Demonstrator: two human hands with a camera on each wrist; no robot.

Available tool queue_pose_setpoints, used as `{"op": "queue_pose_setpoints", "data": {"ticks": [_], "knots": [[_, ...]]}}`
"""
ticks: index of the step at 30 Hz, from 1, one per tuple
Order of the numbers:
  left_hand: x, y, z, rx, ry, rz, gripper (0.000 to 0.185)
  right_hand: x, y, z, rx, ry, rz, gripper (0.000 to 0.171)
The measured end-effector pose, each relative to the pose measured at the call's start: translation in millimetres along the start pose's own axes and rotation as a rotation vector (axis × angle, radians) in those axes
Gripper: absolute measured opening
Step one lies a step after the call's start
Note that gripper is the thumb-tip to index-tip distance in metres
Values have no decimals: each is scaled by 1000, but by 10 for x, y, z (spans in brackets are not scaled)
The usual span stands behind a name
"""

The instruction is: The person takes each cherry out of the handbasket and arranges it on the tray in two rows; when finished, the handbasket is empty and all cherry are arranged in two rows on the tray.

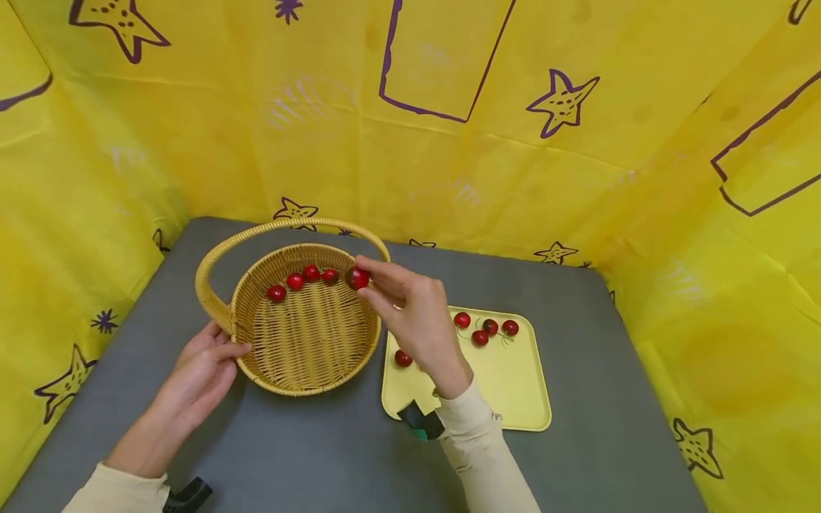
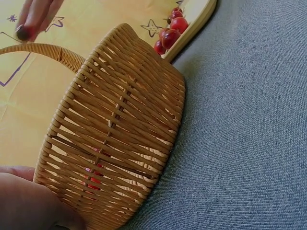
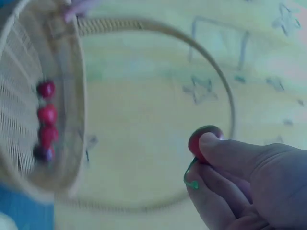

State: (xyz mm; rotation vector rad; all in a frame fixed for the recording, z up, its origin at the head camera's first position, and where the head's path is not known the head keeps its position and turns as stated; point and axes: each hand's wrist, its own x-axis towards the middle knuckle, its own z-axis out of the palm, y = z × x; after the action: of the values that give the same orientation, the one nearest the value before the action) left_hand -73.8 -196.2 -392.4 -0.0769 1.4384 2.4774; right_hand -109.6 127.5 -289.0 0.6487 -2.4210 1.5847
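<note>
While the left hand (image 1: 199, 374) rests with relaxed, mostly straight fingers against the near-left outer wall of the wicker basket (image 1: 301, 370), just below where the handle joins the rim, it grips nothing; judging by the placement, it props the basket so it does not slide on the grey table (image 1: 577, 456). Left wrist view confirms contact: palm against the woven side, basket sitting flat on the cloth surface. Right hand (image 1: 417, 320) hangs over the basket's right rim, thumb and fingertips pinching one red cherry (image 1: 357, 278), other fingers loosely curled. Cherry is held above the rim's far-right edge, under the arch of the handle, not touching the weave. Right wrist view is blurred but shows the same pinch, with a bit of green at the fingers, probably the stem. Four cherries in the basket (image 1: 303, 279) lie in a row along the far inner wall, close together, likely rolled there because the floor slopes to the wall. Yellow tray (image 1: 513, 406) sits just right of the basket, close to it, which keeps the reach short. Five cherries on the tray (image 1: 487, 329): four clustered at its far side, one alone near the left edge by the right wrist. Yellow star-print cloth walls surround the table.
</note>
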Motion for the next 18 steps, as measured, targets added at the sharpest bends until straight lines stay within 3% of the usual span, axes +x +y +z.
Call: {"op": "queue_pose_setpoints", "data": {"ticks": [4,8,18], "knots": [[8,-1,-12,-8,-8,1,96,-201,136,-261,-48,100,53,44],[13,-4,-17,-29,-17,10,96,-421,328,-457,-85,147,141,45],[2,-19,0,-45,-21,24,96,-953,798,-625,-215,144,324,46]]}}
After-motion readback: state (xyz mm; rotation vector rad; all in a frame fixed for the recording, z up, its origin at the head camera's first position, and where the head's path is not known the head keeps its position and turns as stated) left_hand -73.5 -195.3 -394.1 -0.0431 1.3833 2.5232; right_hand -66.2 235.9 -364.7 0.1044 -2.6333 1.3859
